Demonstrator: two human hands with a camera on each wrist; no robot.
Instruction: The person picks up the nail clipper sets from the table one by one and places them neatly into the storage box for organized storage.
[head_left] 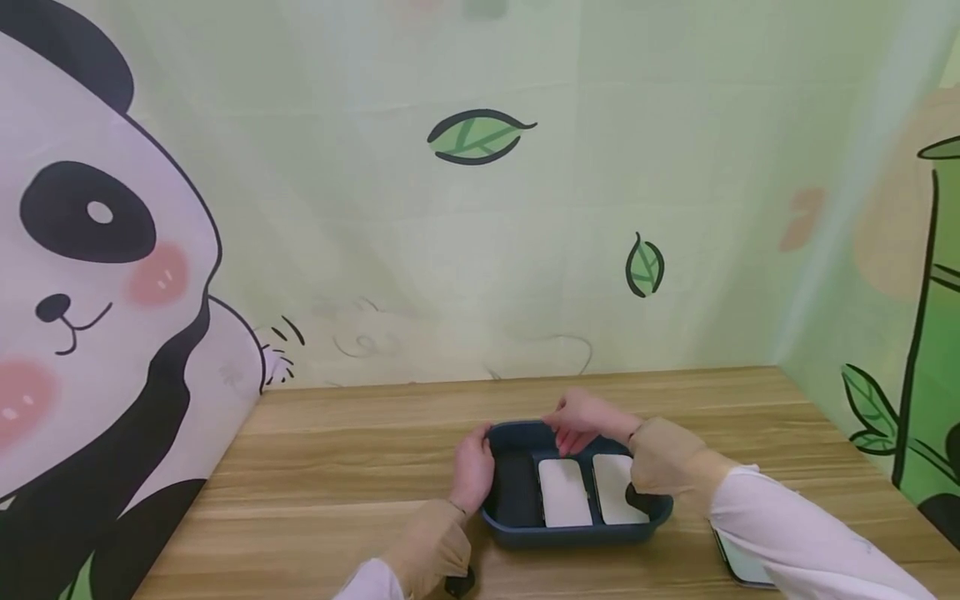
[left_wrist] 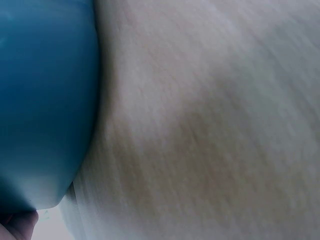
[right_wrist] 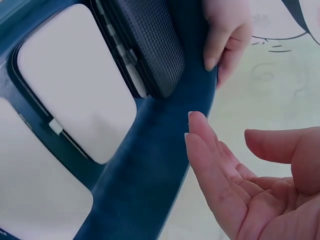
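Observation:
A dark blue plastic bin (head_left: 570, 537) sits on the wooden table. My left hand (head_left: 473, 469) grips its left wall, thumb over the rim; in the right wrist view that left hand (right_wrist: 227, 37) shows at the bin's edge. My right hand (head_left: 581, 419) is over the far rim, and in the right wrist view its thumb and fingers are apart with nothing between them. Inside, side by side, lie a black textured flat case (right_wrist: 155, 45), a white-faced flat case (head_left: 566, 493) with rounded corners and a small side clasp, and a second white-faced flat piece (head_left: 618, 492), partly hidden by my right wrist.
Another flat piece (head_left: 742, 565) with a pale face and dark edge lies on the table to the right, partly covered by my right sleeve. The wooden table (head_left: 337, 467) ends at a printed cloth backdrop (head_left: 480, 275) behind and at the sides.

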